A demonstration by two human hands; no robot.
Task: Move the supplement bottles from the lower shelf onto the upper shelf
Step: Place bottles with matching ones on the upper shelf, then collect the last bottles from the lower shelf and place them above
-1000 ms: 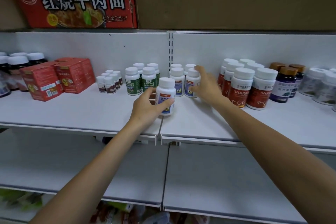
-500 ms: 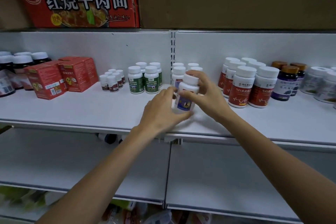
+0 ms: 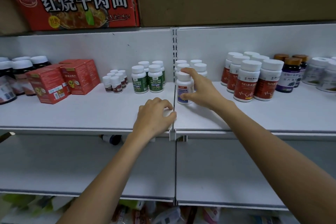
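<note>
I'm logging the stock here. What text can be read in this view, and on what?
"红烧牛肉面": large white characters on the red carton at the top.
Carton's small script, red boxes, every bottle label, even the bottle in the right hand: too blurred to read.

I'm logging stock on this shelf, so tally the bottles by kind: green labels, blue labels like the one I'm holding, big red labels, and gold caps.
Green-label bottles: 4
Blue-label bottles: 5, one gripped by the right hand
Big red-label bottles: 6 visible
Gold-capped dark bottles: 3
Total: 18
</note>
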